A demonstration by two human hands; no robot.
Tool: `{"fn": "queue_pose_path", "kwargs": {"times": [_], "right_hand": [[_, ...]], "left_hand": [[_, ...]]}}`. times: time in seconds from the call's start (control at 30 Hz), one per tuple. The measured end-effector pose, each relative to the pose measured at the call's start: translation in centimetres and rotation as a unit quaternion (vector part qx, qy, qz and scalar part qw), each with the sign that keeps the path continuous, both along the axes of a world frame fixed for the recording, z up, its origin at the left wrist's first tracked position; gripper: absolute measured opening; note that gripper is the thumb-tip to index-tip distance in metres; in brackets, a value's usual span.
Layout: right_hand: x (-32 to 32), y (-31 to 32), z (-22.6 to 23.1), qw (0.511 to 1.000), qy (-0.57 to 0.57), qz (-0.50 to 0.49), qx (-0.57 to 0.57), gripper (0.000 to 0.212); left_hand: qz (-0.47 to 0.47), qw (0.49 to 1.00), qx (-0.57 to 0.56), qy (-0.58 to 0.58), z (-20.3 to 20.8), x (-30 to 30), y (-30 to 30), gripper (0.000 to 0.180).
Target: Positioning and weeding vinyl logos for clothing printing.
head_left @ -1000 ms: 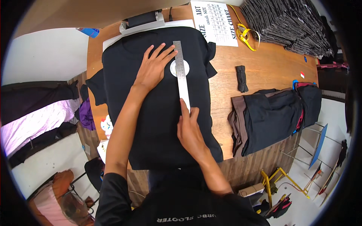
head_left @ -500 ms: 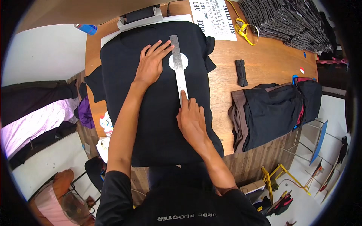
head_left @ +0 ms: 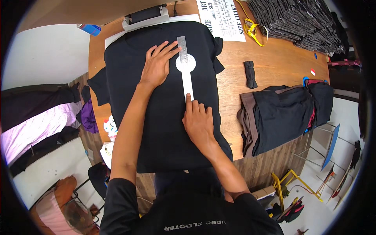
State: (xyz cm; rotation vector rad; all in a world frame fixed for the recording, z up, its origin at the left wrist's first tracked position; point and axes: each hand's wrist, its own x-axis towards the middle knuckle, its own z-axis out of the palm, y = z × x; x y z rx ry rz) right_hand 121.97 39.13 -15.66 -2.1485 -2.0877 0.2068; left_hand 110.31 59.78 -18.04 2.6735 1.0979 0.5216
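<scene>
Touching one ruler [head_left: 187, 80] but clasping nothing with spread left grip [head_left: 156, 70], half-bent right grip [head_left: 199, 122] — over one white disc [head_left: 192, 63] between, one black shirt [head_left: 164, 129] beneath.

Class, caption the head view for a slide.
Left hand and right hand on a silvery ruler laid over a white circle on a black shirt.

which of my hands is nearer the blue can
Left. The left hand is right of the blue can and closer to you; the right hand is farther both ways.
</scene>
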Motion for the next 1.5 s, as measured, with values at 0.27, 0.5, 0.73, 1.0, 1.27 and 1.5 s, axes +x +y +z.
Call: {"fn": "queue_pose_path", "kwargs": {"times": [0.27, 0.5, 0.73, 1.0, 1.27, 1.5], "right_hand": [[-0.3, 0.0, -0.8, 1.0, -0.004, 0.012, 0.005, 0.057], [-0.6, -0.8, -0.5, 1.0, -0.006, 0.013, 0.007, 0.057], [-0.7, -4.2, 6.8, 0.999, -0.006, 0.026, 0.04, 0.056], [2.9, -11.9, 19.7, 0.965, 0.238, 0.008, 0.112, 0.05], [14.9, -14.2, 20.6, 0.968, 0.174, -0.128, 0.129, 0.055], [15.1, -13.0, 17.4, 0.99, 0.064, -0.122, 0.007, 0.06]], "left_hand": [[0.006, 1.0, 0.0, 0.001, -0.6, -0.4, -0.1, 0.05], [0.007, 1.0, -0.001, -0.001, 0.8, -0.6, -0.7, 0.049], [-0.004, 1.0, 0.013, -0.012, 9.6, -1.1, -3.9, 0.051], [0.042, 0.992, 0.009, -0.122, 25.2, -1.4, -14.1, 0.05], [0.157, 0.961, -0.109, -0.198, 28.3, -6.9, -37.8, 0.024], [0.125, 0.951, -0.263, -0.106, 26.8, -14.5, -51.0, 0.021]]}}
